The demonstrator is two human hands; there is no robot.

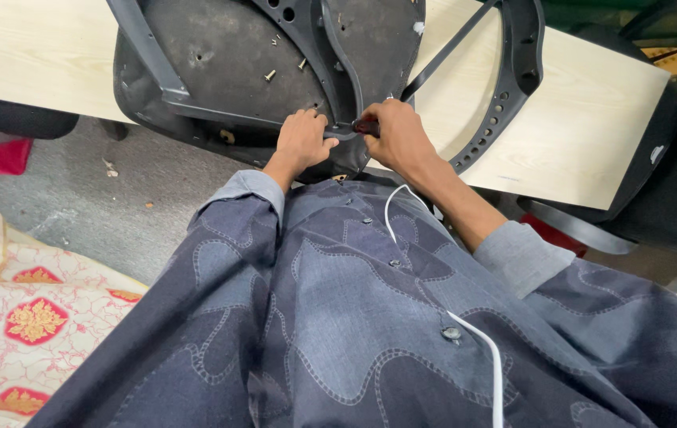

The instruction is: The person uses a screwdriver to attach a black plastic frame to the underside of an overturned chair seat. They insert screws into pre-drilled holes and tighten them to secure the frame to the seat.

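Observation:
An upturned black office chair seat lies on a pale wooden table, its dusty underside facing me, with metal brackets and a few bolts showing. My left hand presses on the near edge of the bracket, fingers curled over it. My right hand is closed around a dark red tool handle at the same spot. The tool's tip is hidden between my hands. A black perforated chair back stretches to the right.
A white cable hangs down my patterned blue shirt. Grey floor with small debris lies to the left, beside a cream mat with red and gold patterns. Another dark chair stands at the right.

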